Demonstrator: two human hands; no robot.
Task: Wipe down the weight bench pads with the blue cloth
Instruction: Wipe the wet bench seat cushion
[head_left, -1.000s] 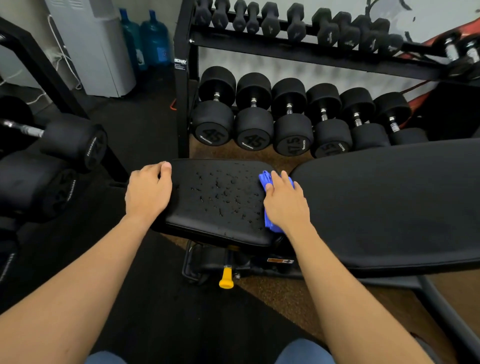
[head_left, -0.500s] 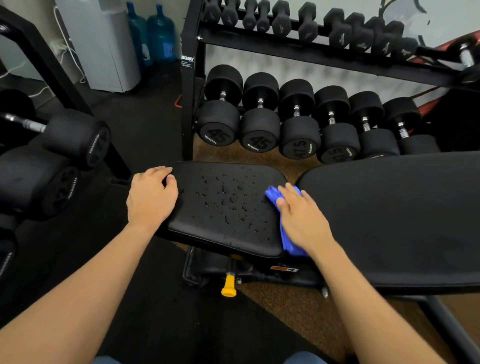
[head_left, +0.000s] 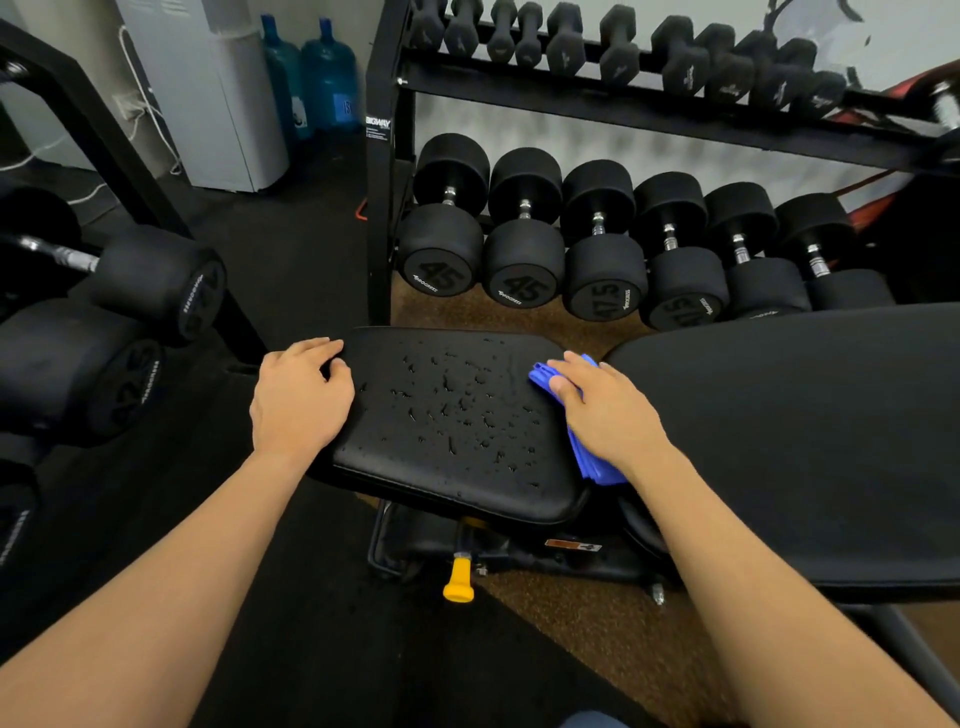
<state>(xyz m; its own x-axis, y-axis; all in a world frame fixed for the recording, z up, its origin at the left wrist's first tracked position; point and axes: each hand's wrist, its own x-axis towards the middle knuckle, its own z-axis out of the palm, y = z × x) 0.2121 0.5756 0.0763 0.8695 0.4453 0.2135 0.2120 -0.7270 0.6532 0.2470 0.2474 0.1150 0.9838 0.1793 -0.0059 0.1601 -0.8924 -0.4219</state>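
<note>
The black seat pad (head_left: 457, 415) of the weight bench lies in front of me, dotted with water droplets. My left hand (head_left: 298, 397) rests flat on its left end, fingers curled over the far edge. My right hand (head_left: 605, 410) presses a folded blue cloth (head_left: 587, 457) onto the pad's right edge, next to the gap. The long back pad (head_left: 805, 431) stretches away to the right and looks dry.
A dumbbell rack (head_left: 387, 171) with several heavy black dumbbells stands just behind the bench. More dumbbells (head_left: 150, 280) sit on a rack at the left. A yellow adjustment knob (head_left: 458, 584) hangs under the seat. Blue water bottles (head_left: 327, 73) stand at the back.
My right hand and the cloth stay on the seat pad's right edge, having shifted slightly right. The view has tilted up a little. My left hand has stayed put.
</note>
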